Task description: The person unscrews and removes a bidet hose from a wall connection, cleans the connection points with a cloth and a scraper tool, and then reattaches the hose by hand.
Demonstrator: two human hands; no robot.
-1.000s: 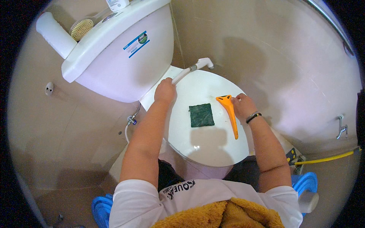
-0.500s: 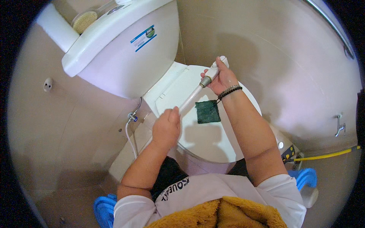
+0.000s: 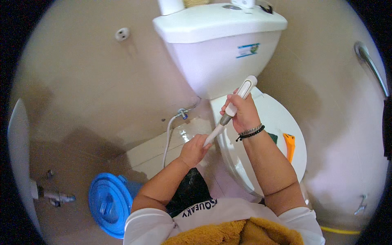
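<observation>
My right hand (image 3: 246,115) is closed round the white handle of a hand-held bidet sprayer (image 3: 246,86), its head tilted up and away from me. A grey nut joins the handle to a white hose (image 3: 214,133). Lower and to the left, my left hand (image 3: 194,150) grips that hose. Both hands are above the left edge of the closed toilet lid (image 3: 281,116). On the lid lie a dark green scouring pad (image 3: 274,138), partly behind my right forearm, and an orange tool (image 3: 289,148) whose kind I cannot make out.
The white toilet tank (image 3: 220,53) stands ahead, with a brush (image 3: 197,2) on top. A wall valve (image 3: 182,114) feeds a thin white hose at its left. On the floor at left stands a blue lidded bucket (image 3: 108,204). A metal bar (image 3: 371,67) is on the right wall.
My view has turned left, bringing the bucket further in. The sprayer and both hands now sit over the lid's left edge instead of its middle. The orange tool has come into sight.
</observation>
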